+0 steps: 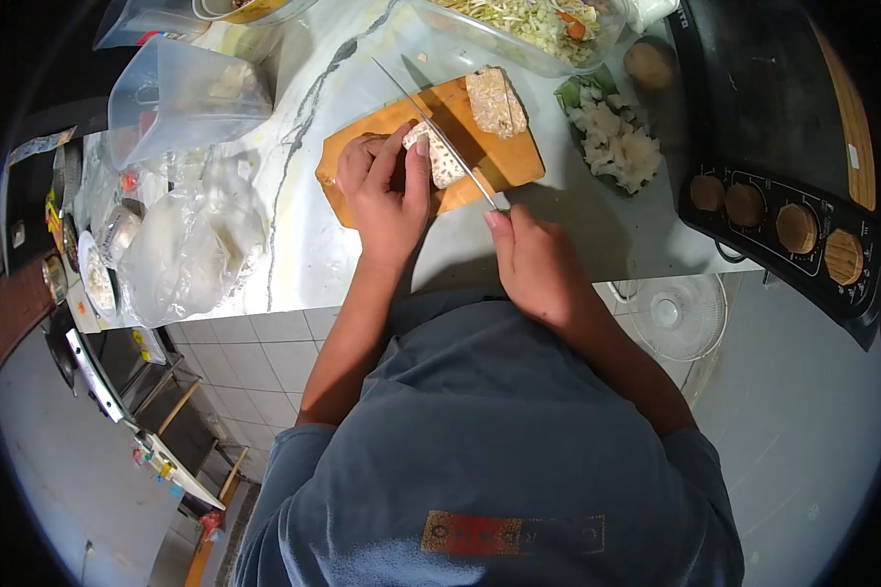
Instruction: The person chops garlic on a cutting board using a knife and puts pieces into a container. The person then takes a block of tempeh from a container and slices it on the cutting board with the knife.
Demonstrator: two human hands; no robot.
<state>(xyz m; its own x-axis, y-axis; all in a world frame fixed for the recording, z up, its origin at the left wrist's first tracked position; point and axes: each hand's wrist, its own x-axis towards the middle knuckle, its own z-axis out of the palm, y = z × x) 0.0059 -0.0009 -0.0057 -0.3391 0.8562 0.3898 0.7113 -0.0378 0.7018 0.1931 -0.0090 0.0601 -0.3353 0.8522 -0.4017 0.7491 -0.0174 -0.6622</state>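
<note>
A pale, speckled block of tempeh [446,170] lies on a wooden cutting board [514,162]. My left hand [387,201] holds it with curled fingers at its left side, the thumb on top. In my right hand [541,259] is the handle of a long knife [444,139]. Its blade slants up and left across the tempeh's upper right edge, close to my left thumb; whether it has cut in, I cannot tell. A second tempeh piece [496,102] rests on the far right of the board, apart from both hands.
A clear container [489,57] of shredded vegetables stands behind the board. Right of it are pale chopped pieces [617,142] on leaves and a round brown item [649,64]. A black stove [768,210] bounds the right. Plastic bags [191,245] and a translucent container [181,103] sit left.
</note>
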